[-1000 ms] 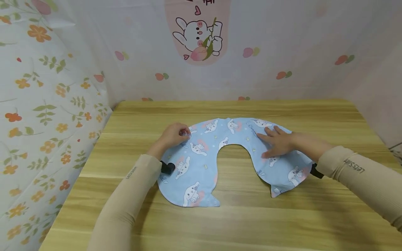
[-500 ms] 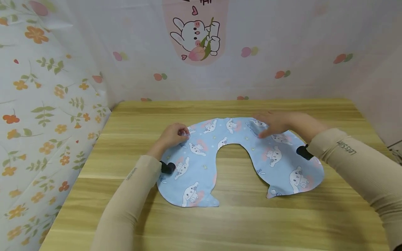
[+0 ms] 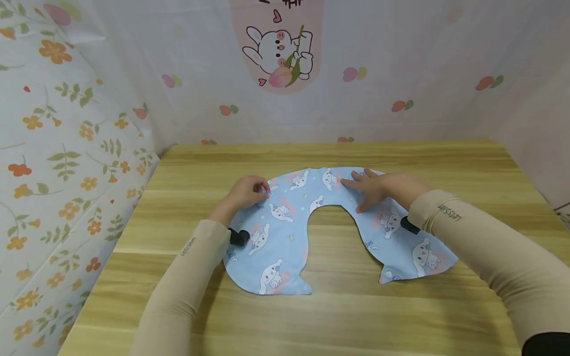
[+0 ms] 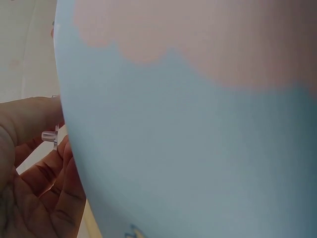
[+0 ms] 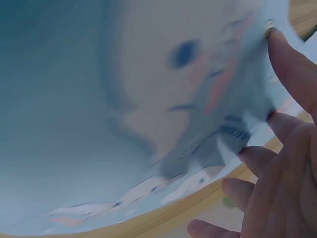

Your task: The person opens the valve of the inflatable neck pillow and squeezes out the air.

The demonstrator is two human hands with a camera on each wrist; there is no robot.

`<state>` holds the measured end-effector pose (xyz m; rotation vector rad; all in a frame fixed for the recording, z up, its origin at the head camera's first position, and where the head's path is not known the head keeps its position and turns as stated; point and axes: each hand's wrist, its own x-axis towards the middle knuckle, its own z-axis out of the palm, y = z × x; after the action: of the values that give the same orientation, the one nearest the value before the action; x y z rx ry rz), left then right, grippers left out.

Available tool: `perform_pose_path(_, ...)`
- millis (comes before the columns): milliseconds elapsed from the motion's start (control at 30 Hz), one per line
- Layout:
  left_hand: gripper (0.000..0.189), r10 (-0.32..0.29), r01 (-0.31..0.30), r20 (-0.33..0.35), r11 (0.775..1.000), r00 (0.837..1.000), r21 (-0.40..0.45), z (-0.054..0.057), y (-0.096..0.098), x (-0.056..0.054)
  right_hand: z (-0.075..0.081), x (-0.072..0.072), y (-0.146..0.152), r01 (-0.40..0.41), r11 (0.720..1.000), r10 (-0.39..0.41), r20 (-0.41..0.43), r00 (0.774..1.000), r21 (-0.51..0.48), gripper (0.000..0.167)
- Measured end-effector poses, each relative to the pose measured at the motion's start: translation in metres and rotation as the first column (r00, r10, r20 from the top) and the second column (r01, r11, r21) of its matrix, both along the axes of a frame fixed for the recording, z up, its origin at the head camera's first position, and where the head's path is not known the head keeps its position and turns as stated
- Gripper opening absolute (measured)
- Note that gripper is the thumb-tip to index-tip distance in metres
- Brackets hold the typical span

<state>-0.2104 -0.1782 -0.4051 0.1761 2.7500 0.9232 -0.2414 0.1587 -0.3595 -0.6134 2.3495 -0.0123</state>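
Note:
A light blue U-shaped neck pillow [image 3: 280, 237], printed with white long-eared cartoon figures, lies flat on the wooden table. At its upper left edge, my left hand [image 3: 246, 192] has curled fingers. The left wrist view shows thumb and fingers pinching a small clear plastic valve [image 4: 49, 136] that sticks out past the pillow's edge. My right hand [image 3: 371, 188] is spread on the upper right of the curve, palm down. In the right wrist view its fingertips [image 5: 275, 37] touch the wrinkled fabric.
The table [image 3: 329, 316] is pale striped wood. Behind it hangs a white curtain [image 3: 378, 59] with a rabbit print, and a flowered sheet [image 3: 89, 163] covers the left side. Black wrist cameras are strapped over both beige sleeves [image 3: 178, 291].
My right hand has slid up and then left along the pillow's right arm toward the curve's top, uncovering more of that arm's print. My left hand has stayed in place.

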Motion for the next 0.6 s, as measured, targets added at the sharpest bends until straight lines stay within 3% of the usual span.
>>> perform_pose_path(167, 0.007, 0.013, -0.013, 0.004, 1.0, 1.0, 0.002, 0.001, 0.002, 0.002, -0.003, 0.003, -0.019, -0.011, 0.999, 0.01, 0.021, 1.0, 0.031, 0.086)
perform_pose_path(333, 0.008, 0.011, -0.011, 0.007, 1.0, 1.0, 0.002, 0.003, 0.001, 0.003, -0.009, 0.007, -0.04, 0.11, 0.994, -0.108, 0.088, 0.99, -0.017, 0.076)
perform_pose_path(433, 0.008, 0.012, -0.012, 0.001, 1.0, 1.0, 0.001, 0.003, 0.0, 0.004, -0.02, 0.009, -0.05, 0.18, 0.981, -0.173, 0.103, 0.979, -0.066, 0.084)
perform_pose_path(600, 0.009, -0.008, 0.008, -0.029, 1.0, 1.0, -0.021, 0.0, -0.001, 0.003, -0.046, 0.004, -0.065, 0.209, 0.974, -0.203, 0.072, 0.977, -0.085, 0.097)
